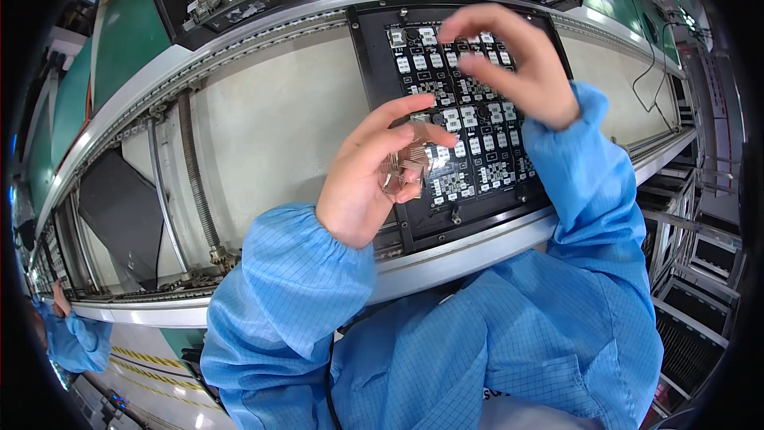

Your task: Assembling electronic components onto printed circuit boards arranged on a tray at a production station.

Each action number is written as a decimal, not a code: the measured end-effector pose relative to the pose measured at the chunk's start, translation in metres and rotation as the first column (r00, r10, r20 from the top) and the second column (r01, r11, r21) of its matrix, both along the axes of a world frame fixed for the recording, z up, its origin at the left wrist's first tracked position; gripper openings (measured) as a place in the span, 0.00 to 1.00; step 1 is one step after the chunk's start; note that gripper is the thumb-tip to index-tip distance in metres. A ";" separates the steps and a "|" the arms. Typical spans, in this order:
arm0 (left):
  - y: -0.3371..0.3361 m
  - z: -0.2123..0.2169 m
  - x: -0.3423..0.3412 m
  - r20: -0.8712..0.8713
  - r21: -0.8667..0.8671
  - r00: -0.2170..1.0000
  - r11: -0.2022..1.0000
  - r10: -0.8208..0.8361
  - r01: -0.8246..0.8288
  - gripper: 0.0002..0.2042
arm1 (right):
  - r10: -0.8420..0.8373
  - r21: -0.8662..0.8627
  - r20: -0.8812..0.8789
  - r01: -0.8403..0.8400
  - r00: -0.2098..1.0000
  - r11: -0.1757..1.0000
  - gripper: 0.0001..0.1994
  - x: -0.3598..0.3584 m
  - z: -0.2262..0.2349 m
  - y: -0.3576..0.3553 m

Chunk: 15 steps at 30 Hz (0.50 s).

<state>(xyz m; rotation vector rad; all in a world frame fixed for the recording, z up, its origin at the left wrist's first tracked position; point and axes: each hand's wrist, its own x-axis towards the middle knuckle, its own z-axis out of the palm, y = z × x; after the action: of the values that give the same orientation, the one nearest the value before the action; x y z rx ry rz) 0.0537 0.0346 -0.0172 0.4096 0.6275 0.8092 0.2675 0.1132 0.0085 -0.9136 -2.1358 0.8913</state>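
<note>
A black circuit board [458, 115], studded with rows of small white and grey components, lies flat in a dark carrier tray [374, 87] on the conveyor line, near its front rail. A cluster of small metallic, copper-toned parts [404, 163] sits pinched in the left hand's grip [374, 175], above the board's lower left corner.
</note>
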 end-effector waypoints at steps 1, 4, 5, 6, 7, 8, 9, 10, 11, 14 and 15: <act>0.001 -0.001 -0.001 0.000 0.025 1.000 1.000 0.000 0.000 0.18 | 0.085 -0.032 -0.002 -0.085 0.996 0.996 0.17 -0.006 0.003 -0.009; -0.002 0.004 0.007 0.009 0.014 1.000 1.000 0.018 -0.018 0.18 | 0.302 0.008 -0.025 -0.302 0.953 0.953 0.20 -0.011 0.003 -0.025; -0.002 0.007 0.008 0.009 0.014 1.000 1.000 0.012 -0.012 0.18 | 0.286 0.073 -0.010 -0.284 0.958 0.956 0.19 -0.014 0.003 -0.029; -0.001 0.010 0.010 -0.011 0.040 1.000 0.999 0.002 -0.001 0.17 | 0.281 0.073 -0.010 -0.279 0.960 0.957 0.19 -0.013 0.004 -0.031; -0.002 0.012 0.011 -0.032 0.066 0.999 0.998 -0.003 0.005 0.17 | 0.270 0.095 0.004 -0.269 0.963 0.958 0.17 -0.013 0.005 -0.032; -0.002 0.012 0.012 -0.033 0.067 0.999 0.998 -0.003 0.005 0.17 | 0.260 0.117 0.019 -0.260 0.965 0.958 0.16 -0.013 0.006 -0.033; -0.003 0.013 0.013 -0.031 0.085 1.000 0.996 -0.002 0.005 0.17 | 0.261 0.119 0.020 -0.261 0.965 0.958 0.16 -0.013 0.007 -0.033; -0.003 0.012 0.013 -0.028 0.103 1.000 0.995 -0.003 0.006 0.17 | 0.251 0.105 0.001 -0.249 0.968 0.963 0.14 -0.012 0.008 -0.033; -0.003 0.010 0.013 -0.027 0.104 1.000 0.995 -0.003 0.006 0.17 | 0.240 0.092 -0.017 -0.238 0.970 0.967 0.13 -0.011 0.008 -0.033; -0.002 0.003 0.009 0.017 0.012 0.997 0.997 0.070 -0.070 0.17 | 0.197 -0.065 -0.143 -0.208 0.970 0.976 0.12 -0.007 0.007 -0.032; -0.001 0.003 0.008 0.023 -0.021 0.994 0.994 0.110 -0.110 0.16 | 0.199 -0.066 -0.143 -0.210 0.970 0.975 0.12 -0.006 0.006 -0.032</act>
<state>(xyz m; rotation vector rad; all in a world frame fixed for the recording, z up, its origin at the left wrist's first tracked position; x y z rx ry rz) 0.0621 0.0340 -0.0141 0.3489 0.6397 0.9106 0.2616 0.0813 0.0147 -0.6584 -2.1153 1.1172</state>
